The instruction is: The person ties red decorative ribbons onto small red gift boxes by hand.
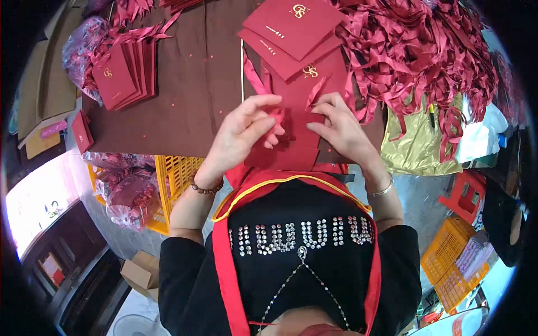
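A dark red card folder (286, 154) lies at the table's front edge, under both my hands. My left hand (246, 129) is over its left side, fingers curled, with a bit of pink-red ribbon (277, 115) between thumb and forefinger. Over the right side, my right hand (343, 127) has its thumb and fingers drawn together at a ribbon end (316, 91) that sticks up from them. Another ribbon length (256, 75) runs up from near my left hand. Exactly how the ribbon passes through the folder is hidden by my fingers.
More folders with gold print (294, 28) are stacked just beyond my hands. A big heap of red ribbons (414, 56) covers the right side, above gold wrapping (420, 145). Ribboned folders (120, 78) fan out at left. Yellow crates (174, 179) stand below the table (190, 101).
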`<state>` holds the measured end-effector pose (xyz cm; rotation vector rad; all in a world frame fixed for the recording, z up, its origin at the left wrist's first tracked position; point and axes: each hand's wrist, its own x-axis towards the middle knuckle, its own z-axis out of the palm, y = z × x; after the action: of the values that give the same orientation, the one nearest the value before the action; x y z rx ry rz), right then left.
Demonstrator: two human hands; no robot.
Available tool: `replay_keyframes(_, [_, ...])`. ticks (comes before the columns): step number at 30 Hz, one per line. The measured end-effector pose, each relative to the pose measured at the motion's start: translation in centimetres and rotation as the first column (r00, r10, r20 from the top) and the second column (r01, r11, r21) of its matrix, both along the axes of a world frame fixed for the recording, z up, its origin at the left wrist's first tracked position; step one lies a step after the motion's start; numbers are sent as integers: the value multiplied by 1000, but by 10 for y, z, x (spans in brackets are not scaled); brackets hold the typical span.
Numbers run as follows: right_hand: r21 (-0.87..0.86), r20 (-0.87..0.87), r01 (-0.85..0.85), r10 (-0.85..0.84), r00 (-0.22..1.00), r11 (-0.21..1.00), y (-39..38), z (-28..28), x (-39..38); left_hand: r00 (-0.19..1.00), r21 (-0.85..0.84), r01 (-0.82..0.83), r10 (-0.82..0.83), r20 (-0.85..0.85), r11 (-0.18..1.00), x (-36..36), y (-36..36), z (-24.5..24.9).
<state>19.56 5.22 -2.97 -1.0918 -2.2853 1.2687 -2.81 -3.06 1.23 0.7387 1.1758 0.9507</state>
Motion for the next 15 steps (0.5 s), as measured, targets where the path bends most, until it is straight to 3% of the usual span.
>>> replay_keyframes(2, [29,-18,-131,132,991,991,8,0,4,998,-7,54,-53,17,999,7,-2,-3])
replay_keyframes(4, [63,13,-157,157,988,985,10,5,4,995,-20,98,-99,-30,995,9,-5,-12])
replay_keyframes(6, [69,1,-180,181,984,981,11,8,3,883,13,264,-237,-406,964,14,-6,-15])
replay_keyframes(7, [67,0,-182,182,983,981,11,8,3,837,76,290,-215,-504,954,14,-9,-20])
replay_keyframes(10, [6,-49,-165,165,985,986,14,8,2,839,53,287,-224,-495,956,18,-5,-12])
replay_keyframes(11, [-101,-63,-155,150,987,983,16,8,1,839,53,286,-223,-496,957,19,-4,-15])
replay_keyframes(12, [-205,-74,-145,132,988,968,17,9,0,766,204,324,-130,-629,924,19,-3,-20])
replay_keyframes(13, [-205,-74,-146,133,988,968,17,9,-3,682,341,379,-10,-732,861,20,-2,-23])
replay_keyframes(15, [-644,-120,-15,-82,989,765,16,11,-9,647,350,342,52,-761,872,25,-2,-19])
